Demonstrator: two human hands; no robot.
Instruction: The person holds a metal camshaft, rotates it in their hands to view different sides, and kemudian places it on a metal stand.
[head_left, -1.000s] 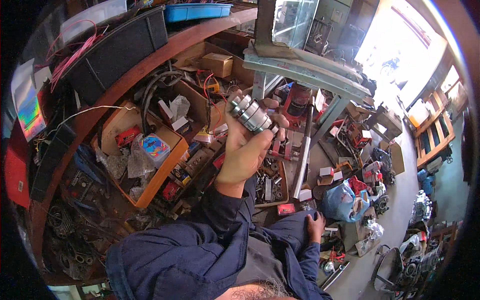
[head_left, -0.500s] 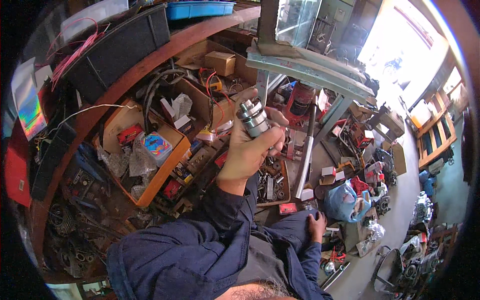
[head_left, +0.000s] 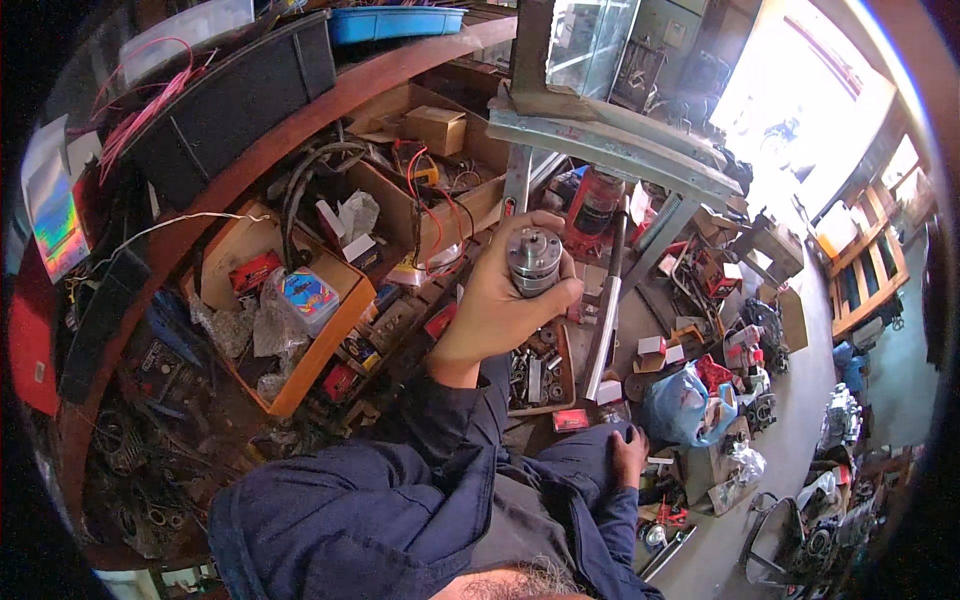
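Observation:
In front of my chest, my left hand (head_left: 500, 300) is wrapped round a silver cylindrical metal part (head_left: 534, 258). The part's round end faces up, showing a short central shaft and ring-shaped steps; my palm and fingers hide its lower side. My right hand (head_left: 629, 458) lies on my dark-blue-clad leg with nothing visible in it, its fingers resting along the cloth. Below and right of the raised part is a shallow tray (head_left: 572, 385) of loose metal pieces. A small red box (head_left: 570, 420) lies beside that tray, near my leg.
At left, an orange-edged wooden drawer (head_left: 322, 355) holds bubble wrap and small boxes. Beyond it sits a cardboard box (head_left: 435, 128) near a yellow meter. A metal tube (head_left: 606, 330) leans beside a pale green stand (head_left: 610, 140). A blue plastic bag (head_left: 680, 405) lies among floor clutter at right.
My left hand has turned the metal part from lying tilted sideways to its round end facing up, shifting slightly right. My right hand stays on my leg.

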